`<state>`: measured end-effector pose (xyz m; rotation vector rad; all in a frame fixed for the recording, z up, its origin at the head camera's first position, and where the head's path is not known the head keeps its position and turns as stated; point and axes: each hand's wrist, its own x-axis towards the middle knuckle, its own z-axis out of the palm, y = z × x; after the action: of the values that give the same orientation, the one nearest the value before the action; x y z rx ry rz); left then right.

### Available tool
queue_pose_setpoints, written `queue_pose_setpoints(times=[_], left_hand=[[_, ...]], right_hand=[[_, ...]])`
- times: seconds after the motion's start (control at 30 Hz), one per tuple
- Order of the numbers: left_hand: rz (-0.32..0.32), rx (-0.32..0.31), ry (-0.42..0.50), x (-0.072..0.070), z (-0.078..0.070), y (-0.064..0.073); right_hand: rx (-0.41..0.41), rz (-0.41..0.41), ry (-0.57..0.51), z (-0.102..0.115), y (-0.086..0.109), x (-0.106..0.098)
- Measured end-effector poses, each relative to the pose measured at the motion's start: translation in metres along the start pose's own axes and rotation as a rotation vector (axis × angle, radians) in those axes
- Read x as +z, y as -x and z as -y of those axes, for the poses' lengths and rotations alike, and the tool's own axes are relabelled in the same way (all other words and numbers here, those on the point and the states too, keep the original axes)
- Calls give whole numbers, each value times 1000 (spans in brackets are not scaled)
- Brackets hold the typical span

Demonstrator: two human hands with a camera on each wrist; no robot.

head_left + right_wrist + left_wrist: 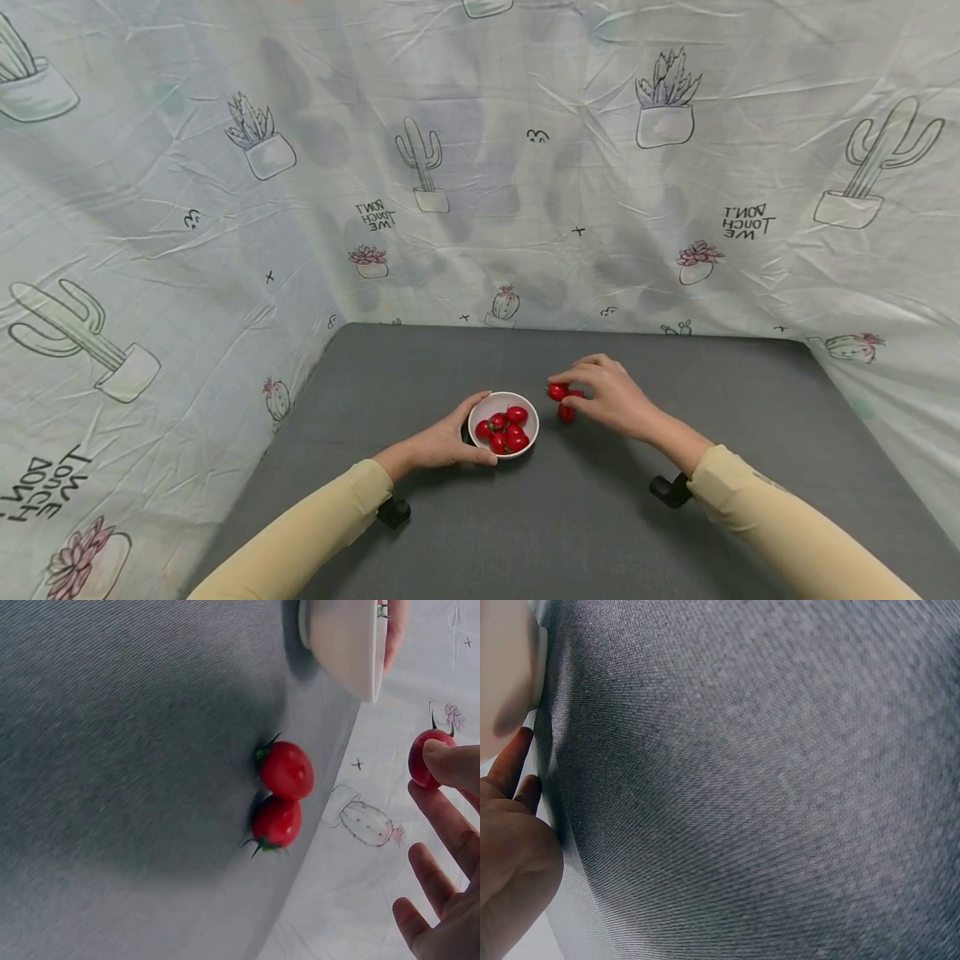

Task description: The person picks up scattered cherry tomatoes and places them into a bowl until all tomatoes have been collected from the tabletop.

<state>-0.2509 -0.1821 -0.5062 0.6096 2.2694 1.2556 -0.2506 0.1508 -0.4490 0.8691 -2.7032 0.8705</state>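
A small white bowl with several red cherry tomatoes in it stands on the grey table. My left hand holds the bowl from its left side, thumb at the near rim and fingers round the far side. In the left wrist view, fingertips reach the bowl's outer wall. To the right of the bowl, my right hand pinches a cherry tomato between thumb and finger, above the table. Below it, two more cherry tomatoes with green stems lie touching each other on the cloth.
Dark grey cloth covers the table. A pale curtain printed with potted cacti hangs behind it and along both sides. Black wrist mounts stick out below the sleeves.
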Motion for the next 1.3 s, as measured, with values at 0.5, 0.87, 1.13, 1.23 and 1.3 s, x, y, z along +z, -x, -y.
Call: queue_pose_setpoints(times=[0.5, 0.87, 1.13, 1.23, 1.3], left_hand=[[-12, -8, -12, 1, 0, -2], [-1, -2, 4, 1, 2, -2], [6, -12, 24, 0, 3, -2], [1, -17, 27, 0, 3, -2], [-2, -19, 24, 0, 3, -2]], right_hand=[[-38, 76, -21, 14, -22, 15], [-97, 82, -38, 19, -35, 26], [-110, 109, -44, 22, -44, 33], [-111, 118, -37, 24, -47, 35], [-115, 124, -31, 25, -49, 37]])
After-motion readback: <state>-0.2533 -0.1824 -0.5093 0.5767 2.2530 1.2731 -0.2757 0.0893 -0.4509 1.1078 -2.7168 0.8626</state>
